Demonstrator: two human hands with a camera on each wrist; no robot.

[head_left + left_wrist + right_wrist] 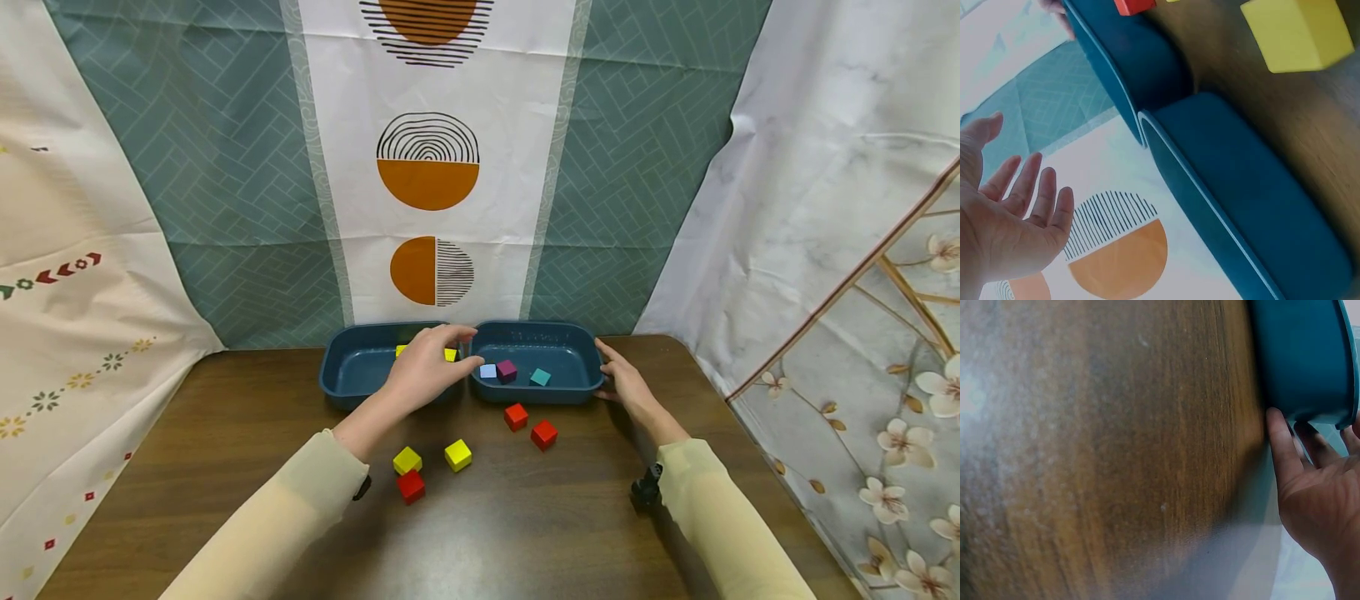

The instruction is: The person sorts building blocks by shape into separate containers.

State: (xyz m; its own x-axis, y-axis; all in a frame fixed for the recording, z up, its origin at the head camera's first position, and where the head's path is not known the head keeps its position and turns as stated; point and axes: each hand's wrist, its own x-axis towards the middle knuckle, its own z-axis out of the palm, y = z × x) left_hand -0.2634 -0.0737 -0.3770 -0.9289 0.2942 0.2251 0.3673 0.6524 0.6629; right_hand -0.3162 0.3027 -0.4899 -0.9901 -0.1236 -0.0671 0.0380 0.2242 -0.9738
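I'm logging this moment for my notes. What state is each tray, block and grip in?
Left tray: upright, uncovered, partly hidden.
Right tray: upright, uncovered.
Left grip: open, holding nothing.
Right grip: touching the right tray's end.
Inner yellow blocks: inside the left tray, partly hidden.
Pale blue block, purple block, teal block: inside the right tray.
Two outer yellow blocks: loose on the table.
Three red blocks: loose on the table.

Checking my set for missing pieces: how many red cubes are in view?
3: one red cube in front of the right tray, another to that cube's right, a third in front of a yellow cube. The left hand partly covers the left tray, so more may be hidden.
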